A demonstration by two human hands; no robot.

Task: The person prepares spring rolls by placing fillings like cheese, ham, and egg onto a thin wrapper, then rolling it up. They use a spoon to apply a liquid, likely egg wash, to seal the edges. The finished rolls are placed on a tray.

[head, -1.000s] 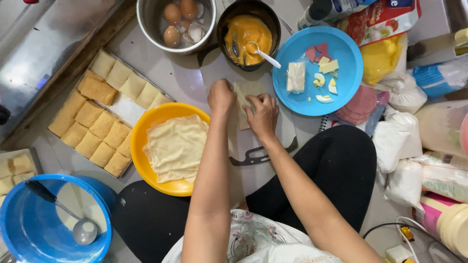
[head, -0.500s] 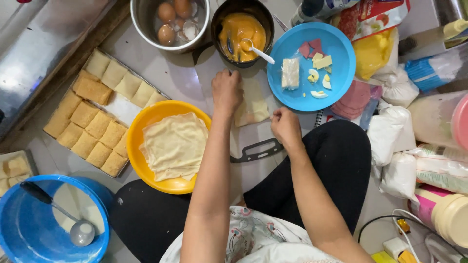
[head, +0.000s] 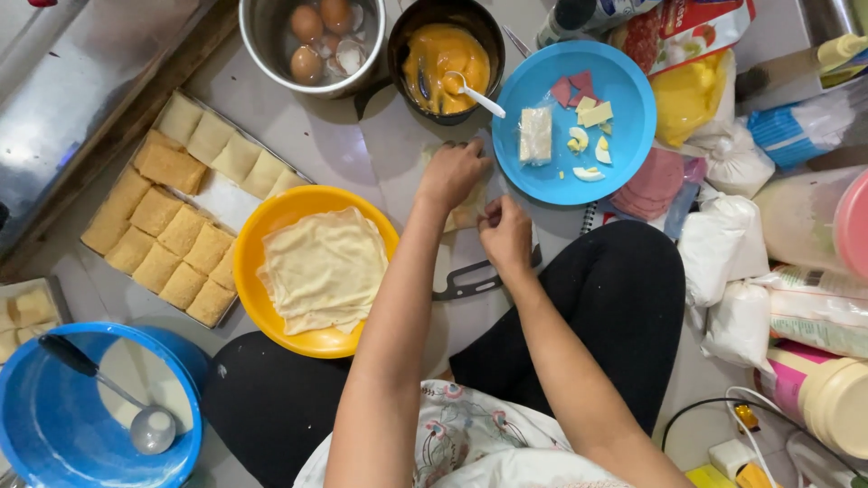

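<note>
Hands are back together on the wrapper: a second ago both pressed on it, half a second ago the right one had drifted off to the right, and now it's in again. So the folding seems to be carrying on, not finished. Left hand (head: 455, 172) lies curled over the far part of the pale wrapper sheet (head: 467, 211), fingers bent down onto it. Right hand (head: 506, 237) pinches the near edge, though the hands hide most of the sheet, so it's hard to say exactly how it's folded. The sheet lies on the floor between the orange plate (head: 262, 242) stacked with more wrappers on the left and the blue plate (head: 542, 179) with filling pieces on the right. A dark-handled knife (head: 470, 282) lies just near of the right hand. Finished squares sit in the tray (head: 222, 197) far left.
</note>
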